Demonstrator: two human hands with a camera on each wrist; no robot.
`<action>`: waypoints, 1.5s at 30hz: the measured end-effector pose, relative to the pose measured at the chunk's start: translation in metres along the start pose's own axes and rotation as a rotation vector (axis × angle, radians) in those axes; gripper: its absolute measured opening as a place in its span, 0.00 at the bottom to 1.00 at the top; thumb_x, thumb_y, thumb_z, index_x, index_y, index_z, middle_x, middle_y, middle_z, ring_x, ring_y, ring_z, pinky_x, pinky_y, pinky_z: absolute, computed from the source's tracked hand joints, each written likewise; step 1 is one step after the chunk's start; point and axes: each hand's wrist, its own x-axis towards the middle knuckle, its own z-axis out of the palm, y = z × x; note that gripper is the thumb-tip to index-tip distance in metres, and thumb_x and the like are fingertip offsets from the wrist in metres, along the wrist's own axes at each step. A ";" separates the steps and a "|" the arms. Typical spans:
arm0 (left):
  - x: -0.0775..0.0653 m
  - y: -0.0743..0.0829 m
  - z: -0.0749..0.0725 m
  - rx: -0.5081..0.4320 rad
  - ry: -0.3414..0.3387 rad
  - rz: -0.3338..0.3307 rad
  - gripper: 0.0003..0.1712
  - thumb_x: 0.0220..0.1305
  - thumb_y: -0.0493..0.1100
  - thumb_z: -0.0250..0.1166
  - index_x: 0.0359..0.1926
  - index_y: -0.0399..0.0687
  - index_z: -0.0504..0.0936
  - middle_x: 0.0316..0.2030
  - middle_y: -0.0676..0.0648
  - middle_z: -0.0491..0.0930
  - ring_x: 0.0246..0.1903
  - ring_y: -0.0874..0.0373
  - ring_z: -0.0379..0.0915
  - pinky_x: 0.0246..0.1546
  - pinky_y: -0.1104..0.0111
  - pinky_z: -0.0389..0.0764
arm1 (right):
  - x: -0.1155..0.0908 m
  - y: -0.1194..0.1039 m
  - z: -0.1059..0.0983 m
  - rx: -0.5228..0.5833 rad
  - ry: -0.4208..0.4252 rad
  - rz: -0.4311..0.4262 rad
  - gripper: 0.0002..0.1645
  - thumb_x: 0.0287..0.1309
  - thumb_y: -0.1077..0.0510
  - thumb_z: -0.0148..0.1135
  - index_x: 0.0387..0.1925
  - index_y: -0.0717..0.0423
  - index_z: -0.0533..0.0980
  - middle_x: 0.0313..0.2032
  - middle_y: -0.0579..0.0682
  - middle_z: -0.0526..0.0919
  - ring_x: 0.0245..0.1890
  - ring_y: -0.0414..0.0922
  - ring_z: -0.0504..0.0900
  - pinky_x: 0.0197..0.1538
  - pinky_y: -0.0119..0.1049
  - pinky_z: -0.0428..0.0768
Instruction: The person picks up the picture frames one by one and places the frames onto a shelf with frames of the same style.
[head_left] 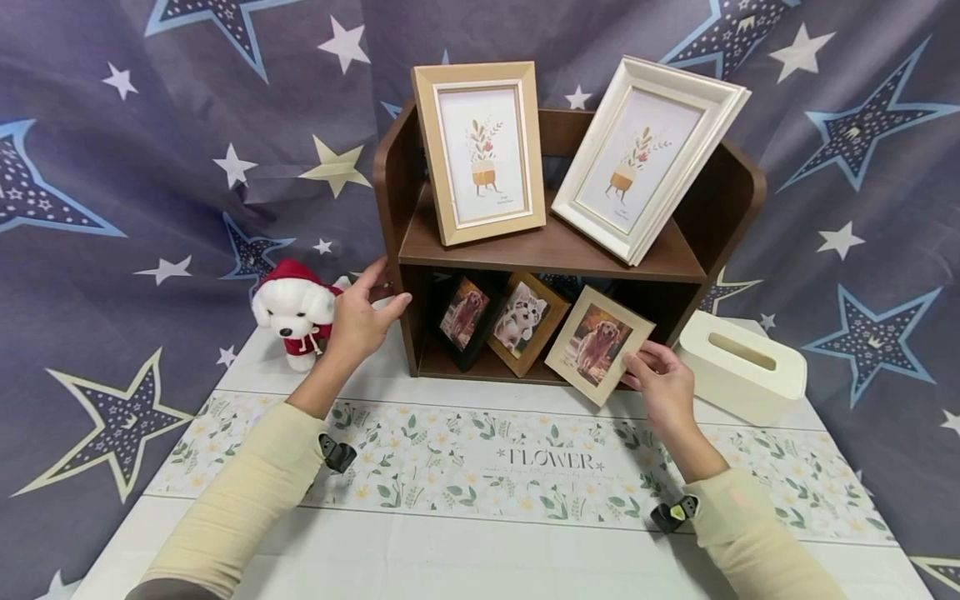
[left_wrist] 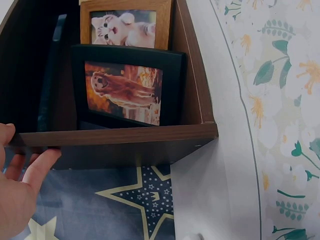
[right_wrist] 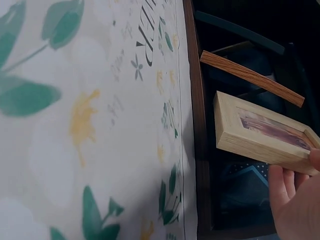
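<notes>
A dark brown two-tier shelf [head_left: 551, 265] stands on the table. My left hand [head_left: 362, 315] grips its left side panel, the thumb at the front edge and the fingers on the outer face. My right hand [head_left: 664, 385] pinches the right edge of a light wooden photo frame [head_left: 558, 360] with a dog picture, which leans tilted at the front of the lower tier. Beside it in that tier lean a brown wooden frame [head_left: 557, 318] with a cat picture and a black frame [left_wrist: 176, 87] with a dog picture. The right wrist view shows the light frame's thick side edge [right_wrist: 250, 150].
On the upper tier stand a tan frame [head_left: 442, 225] and a tilted white frame [head_left: 645, 242]. A white plush dog [head_left: 300, 312] in red sits left of the shelf, a cream tissue box [head_left: 738, 387] to its right. A flower-printed runner [head_left: 450, 467] crosses the table.
</notes>
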 end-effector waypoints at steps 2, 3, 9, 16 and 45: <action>0.000 0.000 0.000 0.001 0.001 0.003 0.36 0.63 0.35 0.71 0.71 0.39 0.71 0.56 0.32 0.83 0.53 0.39 0.84 0.41 0.84 0.78 | 0.001 0.001 0.002 -0.004 0.011 -0.006 0.16 0.65 0.69 0.63 0.54 0.62 0.76 0.33 0.39 0.82 0.32 0.34 0.85 0.38 0.28 0.87; 0.000 0.000 0.000 0.000 0.000 0.004 0.36 0.63 0.34 0.71 0.71 0.39 0.71 0.56 0.32 0.83 0.53 0.39 0.84 0.40 0.86 0.77 | 0.002 0.002 0.003 -0.009 0.016 -0.008 0.17 0.65 0.68 0.64 0.54 0.63 0.76 0.32 0.39 0.82 0.32 0.34 0.85 0.38 0.28 0.88; -0.001 0.000 0.000 0.000 0.000 0.013 0.37 0.62 0.35 0.71 0.71 0.39 0.71 0.55 0.32 0.83 0.52 0.39 0.84 0.40 0.83 0.79 | 0.005 0.005 0.006 -0.071 0.044 -0.023 0.20 0.65 0.67 0.65 0.58 0.65 0.76 0.32 0.36 0.82 0.32 0.32 0.84 0.39 0.28 0.87; -0.001 0.001 0.000 0.013 0.014 0.018 0.36 0.62 0.35 0.71 0.71 0.40 0.71 0.54 0.33 0.84 0.52 0.41 0.85 0.46 0.63 0.87 | 0.011 0.010 0.011 -0.101 0.068 -0.034 0.21 0.66 0.65 0.64 0.59 0.65 0.76 0.32 0.35 0.83 0.33 0.31 0.85 0.40 0.28 0.88; 0.000 0.000 -0.001 -0.012 -0.002 0.013 0.36 0.63 0.35 0.71 0.71 0.39 0.71 0.55 0.32 0.83 0.52 0.39 0.84 0.37 0.90 0.74 | 0.023 0.010 0.033 -0.055 0.113 -0.036 0.21 0.68 0.63 0.63 0.60 0.63 0.78 0.32 0.37 0.83 0.33 0.32 0.85 0.36 0.25 0.86</action>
